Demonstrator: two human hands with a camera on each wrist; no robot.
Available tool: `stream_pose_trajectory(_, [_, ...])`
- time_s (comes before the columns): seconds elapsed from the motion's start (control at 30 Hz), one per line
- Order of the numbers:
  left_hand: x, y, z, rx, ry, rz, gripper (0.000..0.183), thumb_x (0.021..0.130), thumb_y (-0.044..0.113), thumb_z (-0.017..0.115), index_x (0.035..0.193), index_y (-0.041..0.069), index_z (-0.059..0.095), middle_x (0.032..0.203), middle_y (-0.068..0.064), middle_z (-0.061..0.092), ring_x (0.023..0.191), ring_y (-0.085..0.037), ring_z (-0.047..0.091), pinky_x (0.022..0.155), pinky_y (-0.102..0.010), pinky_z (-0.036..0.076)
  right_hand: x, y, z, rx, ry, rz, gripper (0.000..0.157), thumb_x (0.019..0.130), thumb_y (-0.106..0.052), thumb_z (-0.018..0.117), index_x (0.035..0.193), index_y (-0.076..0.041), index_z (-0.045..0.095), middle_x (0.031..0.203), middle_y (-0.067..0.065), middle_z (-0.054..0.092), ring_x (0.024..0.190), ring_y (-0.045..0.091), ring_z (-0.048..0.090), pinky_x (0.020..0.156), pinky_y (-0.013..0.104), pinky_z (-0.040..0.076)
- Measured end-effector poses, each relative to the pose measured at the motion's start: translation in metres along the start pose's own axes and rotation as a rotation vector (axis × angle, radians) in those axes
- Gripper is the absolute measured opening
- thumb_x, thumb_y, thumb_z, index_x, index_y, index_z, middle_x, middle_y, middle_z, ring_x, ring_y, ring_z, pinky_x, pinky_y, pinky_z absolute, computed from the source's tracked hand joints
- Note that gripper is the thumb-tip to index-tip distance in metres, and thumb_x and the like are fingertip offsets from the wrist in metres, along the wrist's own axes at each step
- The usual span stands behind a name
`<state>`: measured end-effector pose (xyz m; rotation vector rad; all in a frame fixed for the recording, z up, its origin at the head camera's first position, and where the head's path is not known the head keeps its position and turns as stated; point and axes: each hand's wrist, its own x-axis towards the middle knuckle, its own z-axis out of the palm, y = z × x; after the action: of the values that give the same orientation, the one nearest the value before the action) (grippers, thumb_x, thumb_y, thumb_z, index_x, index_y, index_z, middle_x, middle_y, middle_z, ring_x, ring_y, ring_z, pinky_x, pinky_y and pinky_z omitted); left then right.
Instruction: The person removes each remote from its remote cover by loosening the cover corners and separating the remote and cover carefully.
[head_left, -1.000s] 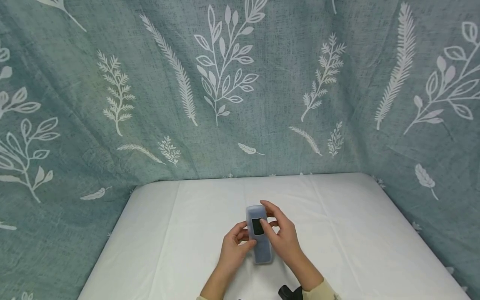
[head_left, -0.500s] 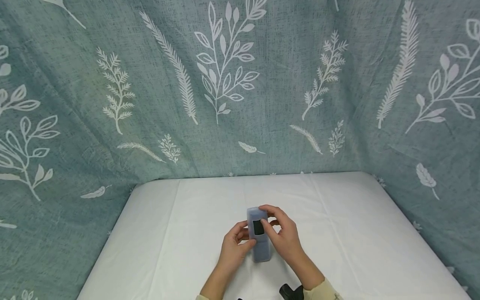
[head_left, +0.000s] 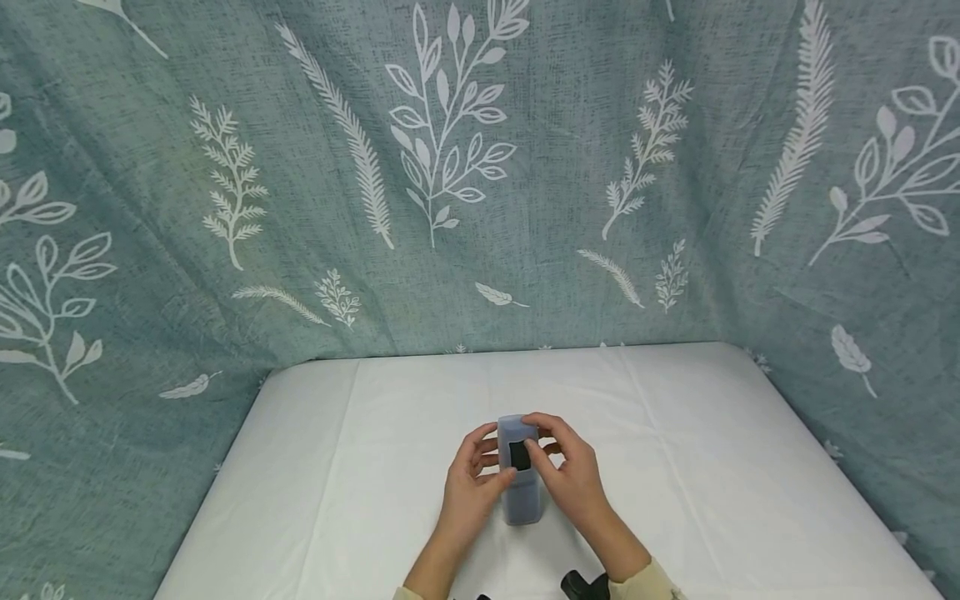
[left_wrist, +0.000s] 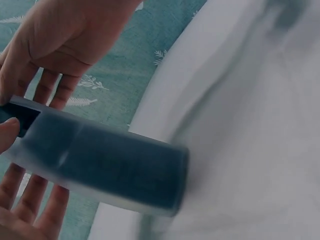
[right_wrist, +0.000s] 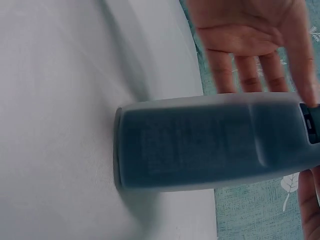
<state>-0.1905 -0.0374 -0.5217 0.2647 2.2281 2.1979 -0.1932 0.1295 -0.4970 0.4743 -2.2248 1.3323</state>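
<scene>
My left hand (head_left: 471,483) pinches the left side of a cloudy blue-grey case (head_left: 522,502), my thumb in front. The case is between my hands, over the white cloth (head_left: 390,442); I can't tell if its bottom end touches. Something dark (right_wrist: 190,145) shows through it, but I can't tell what. My right hand (head_left: 568,467) pinches its right side, thumb by the edge of a black window (head_left: 518,457).
</scene>
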Motion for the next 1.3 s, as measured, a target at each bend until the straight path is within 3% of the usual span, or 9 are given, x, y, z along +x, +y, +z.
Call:
stream_pose_trajectory(0.27, [0.005,0.016,0.002,0.111,0.037,0.163,0.058,0.089,0.011,0.075,0.138,0.032,0.054,0.128,-0.001,0.064,0.110,-0.019,0.063,0.087,-0.027,0.056,0.001,-0.005,0.001,0.006,0.022,-0.048,0.035,0.090,-0.004,0.071,0.120,-0.019,0.065,0.112,-0.002,0.072,0.092,0.016,0.067,0.069,0.026,0.057])
stream_pose_trajectory(0.47, [0.008,0.025,0.003,0.120,0.070,0.244,0.045,0.089,0.008,0.073,0.128,0.027,0.063,0.117,0.001,0.069,0.106,-0.019,0.066,0.086,-0.027,0.057,0.000,-0.002,0.001,-0.022,0.011,-0.066,0.033,0.090,-0.003,0.071,0.120,-0.017,0.065,0.110,0.001,0.072,0.091,0.013,0.066,0.069,0.024,0.057])
stream_pose_trajectory(0.9, [0.010,0.029,0.006,0.137,0.092,0.257,0.024,0.089,0.013,0.075,0.108,0.028,0.073,0.109,0.007,0.073,0.100,-0.010,0.066,0.080,-0.026,0.057,-0.003,0.001,-0.001,0.011,0.052,-0.073,0.034,0.087,-0.001,0.073,0.116,-0.017,0.067,0.107,-0.002,0.072,0.089,0.009,0.065,0.066,0.023,0.056])
stream_pose_trajectory(1.1, [0.009,0.029,0.005,0.098,0.107,0.238,0.020,0.086,0.015,0.077,0.105,0.022,0.075,0.106,0.002,0.075,0.098,-0.009,0.068,0.076,-0.023,0.056,-0.005,0.000,0.004,-0.002,0.080,-0.095,0.035,0.085,0.004,0.074,0.115,-0.013,0.067,0.104,0.002,0.072,0.087,0.009,0.065,0.064,0.024,0.055])
stream_pose_trajectory(1.3, [0.010,0.028,0.002,0.063,0.100,0.269,0.017,0.085,0.015,0.077,0.102,0.017,0.076,0.105,-0.002,0.076,0.093,-0.008,0.069,0.073,-0.024,0.058,-0.007,0.000,0.006,0.001,0.084,-0.111,0.033,0.083,0.010,0.073,0.112,-0.005,0.067,0.103,0.009,0.072,0.086,0.014,0.065,0.064,0.023,0.055])
